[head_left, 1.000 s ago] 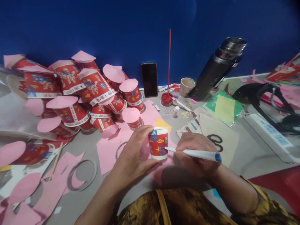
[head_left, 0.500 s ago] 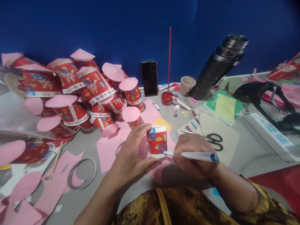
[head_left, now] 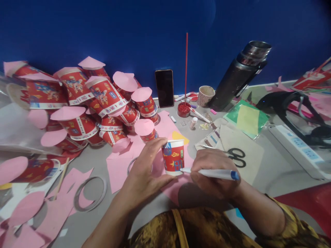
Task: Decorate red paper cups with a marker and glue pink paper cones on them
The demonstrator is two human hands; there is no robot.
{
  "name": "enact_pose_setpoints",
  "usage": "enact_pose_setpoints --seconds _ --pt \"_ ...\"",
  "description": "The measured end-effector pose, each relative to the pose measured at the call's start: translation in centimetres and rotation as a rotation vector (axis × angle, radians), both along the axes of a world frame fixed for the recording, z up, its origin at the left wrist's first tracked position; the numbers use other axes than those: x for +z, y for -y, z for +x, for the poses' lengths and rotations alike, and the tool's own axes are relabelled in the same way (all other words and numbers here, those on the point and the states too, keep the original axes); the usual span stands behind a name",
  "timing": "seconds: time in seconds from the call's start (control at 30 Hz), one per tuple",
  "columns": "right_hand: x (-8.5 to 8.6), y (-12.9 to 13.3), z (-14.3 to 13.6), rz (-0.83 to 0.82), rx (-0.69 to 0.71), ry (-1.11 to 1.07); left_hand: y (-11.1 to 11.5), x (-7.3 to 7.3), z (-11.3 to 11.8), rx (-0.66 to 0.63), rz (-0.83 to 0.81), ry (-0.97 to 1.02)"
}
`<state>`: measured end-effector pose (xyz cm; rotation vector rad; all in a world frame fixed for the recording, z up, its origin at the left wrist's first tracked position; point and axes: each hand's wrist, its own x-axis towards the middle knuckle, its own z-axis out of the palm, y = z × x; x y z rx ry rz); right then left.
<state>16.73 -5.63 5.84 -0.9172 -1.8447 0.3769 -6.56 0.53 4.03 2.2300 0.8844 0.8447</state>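
I can't see behind cup [head_left: 173,159]; L hand [head_left: 145,167] has it btwn thumb & fingers; R hand [head_left: 213,161] pinches pen [head_left: 219,174].

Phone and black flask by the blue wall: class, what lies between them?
In the head view, between the phone and black flask are a red tub with a red stick rising from it, a patterned cup beside the flask, and some pens.

Phone [head_left: 164,88] upright before blue wall [head_left: 129,27]; black flask [head_left: 236,77], white power strip [head_left: 300,148] at right.
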Motion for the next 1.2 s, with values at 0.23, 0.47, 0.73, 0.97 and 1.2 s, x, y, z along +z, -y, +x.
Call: enact_pose_setpoints --seconds 0.23,0.47,0.73,0.97,1.2 --pt "-0.1 0.0 -0.1 0.114 -0.093 -0.056 0.2 0.1 0.2 -0.003 0.007 0.004" --pt "-0.1 0.0 0.0 0.084 -0.097 -0.022 0.1 0.4 0.4 -0.031 0.03 0.003" --pt "-0.3 0.1 0.1 0.073 -0.052 -0.077 0.0 0.2 0.1 0.001 0.005 0.006" --pt "-1.8 0.6 0.7 0.093 -0.39 -0.038 0.1 0.3 0.2 0.004 -0.081 0.038" --pt "-1.8 -0.7 0.6 -0.027 -0.428 -0.047 0.4 1.0 0.0 -0.043 -0.244 0.013"
